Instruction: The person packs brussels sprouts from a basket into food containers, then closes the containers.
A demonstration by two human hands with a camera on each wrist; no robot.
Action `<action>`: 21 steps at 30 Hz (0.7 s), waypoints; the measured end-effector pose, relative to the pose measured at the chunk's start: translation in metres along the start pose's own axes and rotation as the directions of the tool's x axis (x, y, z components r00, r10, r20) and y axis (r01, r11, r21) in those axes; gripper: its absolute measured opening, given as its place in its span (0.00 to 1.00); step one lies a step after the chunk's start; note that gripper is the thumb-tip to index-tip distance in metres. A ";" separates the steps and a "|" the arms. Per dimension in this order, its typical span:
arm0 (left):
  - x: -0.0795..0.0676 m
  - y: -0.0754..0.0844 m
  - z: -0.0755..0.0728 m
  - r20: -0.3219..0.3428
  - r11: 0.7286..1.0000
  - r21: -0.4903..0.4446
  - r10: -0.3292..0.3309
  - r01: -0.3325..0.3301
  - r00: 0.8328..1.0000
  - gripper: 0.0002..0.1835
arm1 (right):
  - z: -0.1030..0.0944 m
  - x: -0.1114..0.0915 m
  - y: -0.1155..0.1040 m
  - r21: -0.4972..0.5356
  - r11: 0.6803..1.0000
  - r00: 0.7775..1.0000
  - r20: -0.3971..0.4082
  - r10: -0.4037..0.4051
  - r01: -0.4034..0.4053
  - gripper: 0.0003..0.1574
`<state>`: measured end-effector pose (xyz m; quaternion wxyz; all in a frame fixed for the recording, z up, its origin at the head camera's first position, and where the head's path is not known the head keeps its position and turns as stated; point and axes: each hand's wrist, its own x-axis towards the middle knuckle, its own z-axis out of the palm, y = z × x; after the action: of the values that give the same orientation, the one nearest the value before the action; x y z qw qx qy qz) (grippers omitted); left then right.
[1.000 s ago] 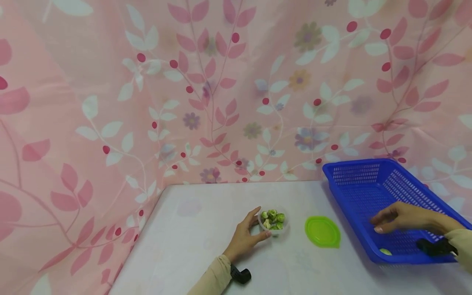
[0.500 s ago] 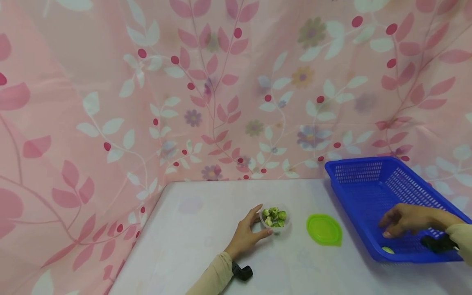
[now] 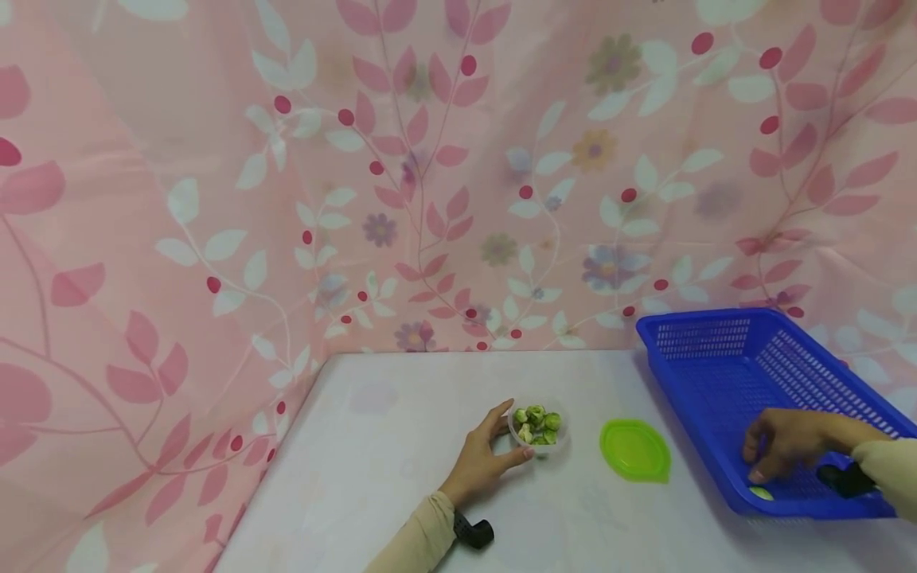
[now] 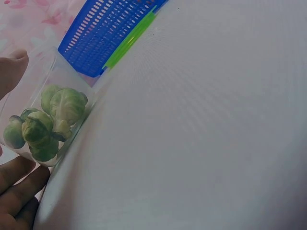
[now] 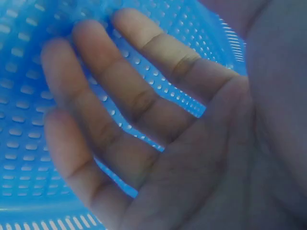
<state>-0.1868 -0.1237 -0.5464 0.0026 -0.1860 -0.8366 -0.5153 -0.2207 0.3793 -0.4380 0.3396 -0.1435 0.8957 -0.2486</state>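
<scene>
On the white table my left hand (image 3: 480,460) grips a small clear plastic tub (image 4: 50,72) from its left side, thumb at the front and fingers behind. Several Brussels sprouts (image 4: 68,106) lie in the tub. My right hand (image 3: 797,439) is low inside the blue basket (image 3: 684,418), thumb right beside a lone sprout (image 3: 761,493) near the basket's front left corner. In the right wrist view the fingers (image 5: 117,72) are spread and loosely bent over the perforated basket bottom, with nothing in the palm.
A bright green lid (image 3: 635,451) lies flat between the tub and the basket. Pink floral curtain (image 3: 430,199) hangs behind the table and along its left side. The basket's raised rim surrounds my right hand.
My right hand has moved down and slightly right inside the basket, closer to the lone sprout. My left hand stays on the tub. The head view has shifted slightly.
</scene>
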 end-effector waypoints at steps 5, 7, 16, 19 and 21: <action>0.001 0.001 -0.001 -0.005 1.000 0.003 0.009 -0.009 1.000 0.49 | 0.001 0.000 -0.002 0.022 1.000 0.999 0.033 -0.007 0.006 0.15; 0.001 0.002 -0.001 -0.003 1.000 -0.003 0.007 -0.007 1.000 0.49 | 0.002 0.000 -0.001 0.052 0.998 0.997 0.063 -0.039 0.035 0.14; -0.001 0.003 -0.001 0.000 1.000 -0.017 -0.015 0.015 1.000 0.49 | 0.010 0.008 0.001 0.224 0.954 0.940 0.228 -0.253 0.202 0.14; -0.001 0.002 0.000 -0.001 1.000 -0.016 -0.011 0.011 1.000 0.49 | 0.013 0.009 -0.002 0.211 0.954 0.936 0.236 -0.263 0.215 0.19; 0.000 0.001 0.000 -0.002 1.000 -0.021 -0.006 0.006 1.000 0.49 | 0.014 0.008 -0.004 0.183 0.963 0.947 0.218 -0.236 0.198 0.20</action>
<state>-0.1862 -0.1232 -0.5454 -0.0001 -0.1831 -0.8318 -0.5241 -0.2162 0.3681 -0.4493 0.4251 -0.2428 0.8046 -0.3360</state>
